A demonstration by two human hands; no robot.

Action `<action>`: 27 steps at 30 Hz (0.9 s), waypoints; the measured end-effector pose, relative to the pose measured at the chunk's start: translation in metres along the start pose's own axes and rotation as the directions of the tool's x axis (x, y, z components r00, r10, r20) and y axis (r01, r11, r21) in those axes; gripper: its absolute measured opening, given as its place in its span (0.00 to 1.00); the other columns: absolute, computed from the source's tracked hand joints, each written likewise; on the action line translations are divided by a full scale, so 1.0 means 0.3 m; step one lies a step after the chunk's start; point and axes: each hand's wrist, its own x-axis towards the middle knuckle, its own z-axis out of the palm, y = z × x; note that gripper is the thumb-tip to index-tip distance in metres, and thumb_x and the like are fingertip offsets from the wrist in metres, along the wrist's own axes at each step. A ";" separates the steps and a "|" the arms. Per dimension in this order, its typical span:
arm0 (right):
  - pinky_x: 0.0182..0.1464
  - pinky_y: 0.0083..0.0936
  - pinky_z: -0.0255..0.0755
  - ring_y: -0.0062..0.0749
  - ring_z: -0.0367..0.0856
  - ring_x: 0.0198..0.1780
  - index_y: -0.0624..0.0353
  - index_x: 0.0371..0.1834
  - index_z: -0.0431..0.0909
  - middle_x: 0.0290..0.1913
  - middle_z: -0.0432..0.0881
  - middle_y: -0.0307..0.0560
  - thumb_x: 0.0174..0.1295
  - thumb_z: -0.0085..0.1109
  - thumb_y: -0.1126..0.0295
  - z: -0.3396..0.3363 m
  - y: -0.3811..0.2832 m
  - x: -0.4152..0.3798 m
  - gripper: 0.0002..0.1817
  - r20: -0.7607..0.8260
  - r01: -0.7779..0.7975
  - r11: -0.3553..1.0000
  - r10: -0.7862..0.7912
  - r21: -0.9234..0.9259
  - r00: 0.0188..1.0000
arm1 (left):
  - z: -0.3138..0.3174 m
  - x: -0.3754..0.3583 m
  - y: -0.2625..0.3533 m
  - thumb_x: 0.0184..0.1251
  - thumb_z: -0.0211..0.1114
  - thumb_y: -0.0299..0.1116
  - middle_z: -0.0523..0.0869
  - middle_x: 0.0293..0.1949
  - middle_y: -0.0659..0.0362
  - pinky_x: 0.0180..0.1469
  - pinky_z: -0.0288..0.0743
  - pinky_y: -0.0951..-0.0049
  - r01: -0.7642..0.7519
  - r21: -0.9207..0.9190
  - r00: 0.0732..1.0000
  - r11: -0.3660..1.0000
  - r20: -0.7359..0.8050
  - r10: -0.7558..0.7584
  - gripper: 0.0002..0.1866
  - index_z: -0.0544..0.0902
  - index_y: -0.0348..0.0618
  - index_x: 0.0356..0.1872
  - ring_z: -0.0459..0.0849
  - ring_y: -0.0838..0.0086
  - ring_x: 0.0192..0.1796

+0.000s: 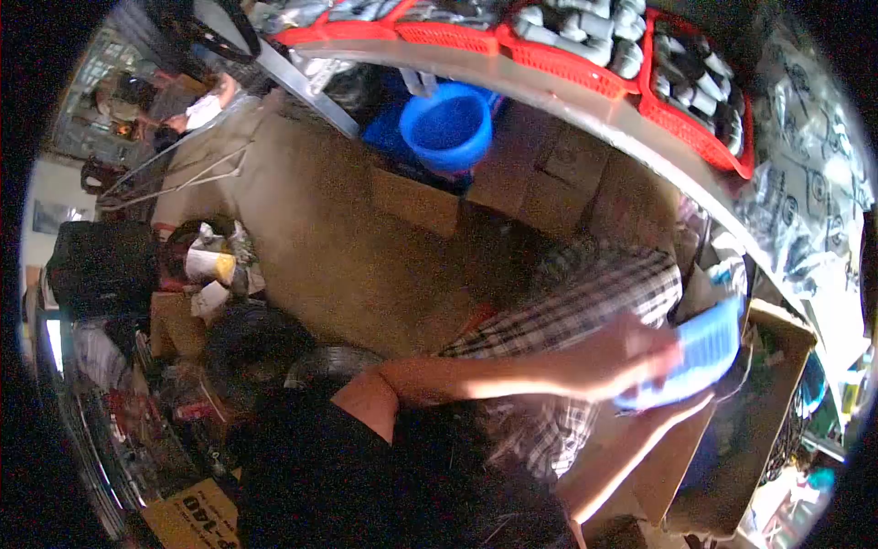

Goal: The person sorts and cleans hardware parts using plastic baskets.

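Observation:
A light-blue, ribbed-looking plastic item [706, 344] is at the right, smeared by motion. My left hand [645, 352] reaches across to it, with blurred fingers closed at its near side. From below comes my other forearm, and my right hand [700, 404] lies along the item's lower edge, its fingers mostly hidden. Both hands are beside an opened cardboard box [777, 343], whose inside is dark. Plaid shorts [585, 306] cover my legs under the left arm.
Red baskets [567, 66] of grey-white fittings line the metal-edged table [631, 123] above. Beyond stand a blue bucket [446, 126] and cardboard cartons [540, 174]. Black coils [256, 348] and a marked carton [192, 517] lie at the left. Another person [203, 108] is far off.

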 end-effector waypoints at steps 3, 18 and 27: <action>0.51 0.41 0.67 0.45 0.70 0.50 0.60 0.53 0.60 0.50 0.67 0.56 0.53 0.50 0.60 -0.024 0.051 -0.020 0.26 -0.030 0.049 0.998 -0.048 0.027 0.998 | 0.010 0.098 -0.078 0.65 0.43 0.51 0.79 0.34 0.56 0.36 0.72 0.68 -0.164 -0.791 0.865 0.590 -0.403 -0.300 0.23 0.74 0.39 0.36 0.76 0.73 0.36; 0.44 0.32 0.64 0.33 0.70 0.43 0.63 0.38 0.68 0.41 0.71 0.50 0.53 0.49 0.59 -0.200 -0.090 0.038 0.17 0.192 0.015 0.861 0.097 -0.508 0.977 | -0.105 -0.038 -0.051 0.60 0.56 0.41 0.72 0.13 0.61 0.22 0.62 0.76 -0.202 0.363 0.979 0.910 0.066 0.191 0.13 0.76 0.41 0.25 0.70 0.81 0.18; 0.38 0.24 0.67 0.29 0.72 0.33 0.61 0.35 0.71 0.34 0.75 0.48 0.45 0.58 0.63 -0.125 -0.209 -0.140 0.17 0.465 0.149 0.820 0.155 -0.553 0.872 | -0.316 -0.025 -0.182 0.62 0.34 0.62 0.72 0.53 0.48 0.50 0.68 0.63 0.336 0.293 0.921 0.895 0.098 -0.378 0.36 0.62 0.43 0.60 0.77 0.65 0.47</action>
